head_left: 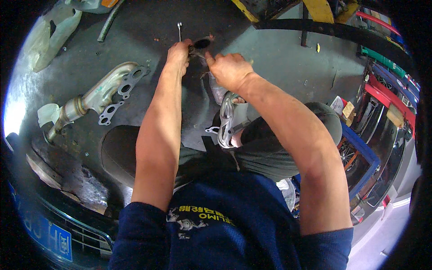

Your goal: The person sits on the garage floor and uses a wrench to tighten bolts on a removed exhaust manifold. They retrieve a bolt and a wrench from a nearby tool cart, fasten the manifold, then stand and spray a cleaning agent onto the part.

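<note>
My left hand (pixel 178 56) is closed round a slim silver wrench (pixel 179 28), whose end sticks up past the fingers. Beside it is the round dark open end (pixel 202 43) of an exhaust part. At the right of that opening is my right hand (pixel 229 69), its fingers curled in; what they hold, if anything, is hidden. A silver exhaust manifold (pixel 226 121) with bent tubes lies between my legs, running up under my right hand. Another exhaust manifold (pixel 101 92) rests on the floor at left, with a flat metal gasket (pixel 108 113) next to its flange.
A car's front bumper (pixel 76 225) is at the lower left. Yellow and black metal framework (pixel 315 20) crosses the upper right. Red and blue racks (pixel 366 148) with assorted parts stand at right. A hose (pixel 109 22) and pale plastic part (pixel 56 33) lie at the upper left.
</note>
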A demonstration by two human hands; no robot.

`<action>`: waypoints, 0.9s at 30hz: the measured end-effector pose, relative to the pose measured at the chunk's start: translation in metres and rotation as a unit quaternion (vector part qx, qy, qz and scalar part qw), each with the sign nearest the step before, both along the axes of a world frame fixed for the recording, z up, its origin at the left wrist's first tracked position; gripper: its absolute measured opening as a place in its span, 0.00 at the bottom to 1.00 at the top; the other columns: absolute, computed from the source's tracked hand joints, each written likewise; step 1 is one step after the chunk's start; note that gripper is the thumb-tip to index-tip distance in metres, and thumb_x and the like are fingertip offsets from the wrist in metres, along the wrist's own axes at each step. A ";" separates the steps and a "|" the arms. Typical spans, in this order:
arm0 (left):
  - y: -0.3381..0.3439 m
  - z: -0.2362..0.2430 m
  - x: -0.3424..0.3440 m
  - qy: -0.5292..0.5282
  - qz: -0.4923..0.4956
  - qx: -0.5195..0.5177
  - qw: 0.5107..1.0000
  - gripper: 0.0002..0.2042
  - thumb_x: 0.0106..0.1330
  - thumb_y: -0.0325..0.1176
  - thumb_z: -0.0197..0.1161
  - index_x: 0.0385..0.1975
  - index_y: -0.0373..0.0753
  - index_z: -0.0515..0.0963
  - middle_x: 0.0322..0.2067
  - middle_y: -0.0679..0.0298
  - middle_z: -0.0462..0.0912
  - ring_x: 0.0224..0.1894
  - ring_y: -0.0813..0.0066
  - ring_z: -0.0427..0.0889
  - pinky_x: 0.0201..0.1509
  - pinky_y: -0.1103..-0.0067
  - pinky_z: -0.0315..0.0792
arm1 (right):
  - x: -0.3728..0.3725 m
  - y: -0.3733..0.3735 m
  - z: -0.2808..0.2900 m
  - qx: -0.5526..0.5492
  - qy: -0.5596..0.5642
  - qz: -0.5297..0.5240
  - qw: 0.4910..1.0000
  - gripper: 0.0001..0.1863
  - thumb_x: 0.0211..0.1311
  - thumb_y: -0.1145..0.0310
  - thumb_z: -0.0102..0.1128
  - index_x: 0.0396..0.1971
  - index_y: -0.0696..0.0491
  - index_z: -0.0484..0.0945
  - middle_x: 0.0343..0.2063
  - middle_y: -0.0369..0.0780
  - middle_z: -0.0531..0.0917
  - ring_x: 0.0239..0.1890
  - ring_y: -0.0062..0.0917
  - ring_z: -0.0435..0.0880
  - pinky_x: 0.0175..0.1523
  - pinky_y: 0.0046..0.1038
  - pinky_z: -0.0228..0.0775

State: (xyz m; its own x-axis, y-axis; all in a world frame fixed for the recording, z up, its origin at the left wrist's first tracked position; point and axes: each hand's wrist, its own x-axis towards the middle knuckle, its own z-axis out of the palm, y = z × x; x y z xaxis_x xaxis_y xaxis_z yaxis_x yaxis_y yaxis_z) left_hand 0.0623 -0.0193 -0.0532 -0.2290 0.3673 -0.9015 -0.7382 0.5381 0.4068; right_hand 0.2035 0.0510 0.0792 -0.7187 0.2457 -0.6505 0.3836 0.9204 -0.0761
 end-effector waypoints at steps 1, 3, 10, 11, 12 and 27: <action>0.000 0.000 0.001 0.002 0.003 -0.010 1.000 0.10 0.68 0.39 0.62 0.37 0.39 0.77 0.21 0.68 0.68 0.19 0.77 0.63 0.20 0.76 0.54 | 0.000 0.000 0.000 0.002 0.002 0.002 1.000 0.34 0.59 0.70 0.62 0.69 0.56 0.70 0.41 0.47 0.88 0.40 0.43 0.90 0.47 0.42 0.83; -0.003 -0.002 0.001 0.001 0.010 -0.001 1.000 0.09 0.68 0.39 0.62 0.36 0.40 0.76 0.21 0.68 0.68 0.18 0.77 0.63 0.19 0.76 0.53 | 0.000 -0.002 0.000 -0.001 0.011 0.001 1.000 0.34 0.60 0.69 0.61 0.69 0.57 0.70 0.40 0.47 0.87 0.40 0.43 0.90 0.47 0.42 0.83; -0.007 -0.005 0.010 0.008 0.036 0.011 0.999 0.11 0.68 0.41 0.63 0.38 0.41 0.76 0.18 0.69 0.67 0.15 0.78 0.63 0.15 0.76 0.52 | -0.001 -0.019 -0.005 0.011 0.033 -0.058 0.998 0.32 0.61 0.70 0.58 0.66 0.62 0.71 0.37 0.48 0.87 0.36 0.41 0.91 0.42 0.40 0.84; -0.006 -0.005 0.012 0.022 0.034 0.013 0.999 0.11 0.68 0.42 0.64 0.37 0.41 0.75 0.18 0.69 0.66 0.15 0.79 0.63 0.15 0.77 0.52 | -0.001 -0.023 -0.006 0.014 0.043 -0.063 0.997 0.32 0.60 0.70 0.58 0.66 0.63 0.71 0.37 0.48 0.87 0.36 0.41 0.91 0.42 0.40 0.84; -0.006 -0.004 0.013 0.021 0.048 0.033 0.998 0.11 0.68 0.42 0.64 0.37 0.41 0.75 0.18 0.70 0.66 0.14 0.79 0.62 0.14 0.77 0.52 | 0.000 -0.026 -0.006 0.021 0.053 -0.068 0.996 0.32 0.60 0.70 0.59 0.66 0.64 0.71 0.37 0.48 0.87 0.36 0.40 0.91 0.42 0.39 0.85; -0.033 0.004 0.009 0.089 -0.022 0.044 0.995 0.21 0.69 0.54 0.67 0.30 0.40 0.75 0.15 0.73 0.65 0.11 0.82 0.60 0.14 0.78 0.50 | -0.005 -0.077 0.015 -0.130 0.069 -0.374 0.916 0.18 0.58 0.75 0.59 0.48 0.64 0.70 0.38 0.60 0.86 0.43 0.57 0.88 0.49 0.53 0.80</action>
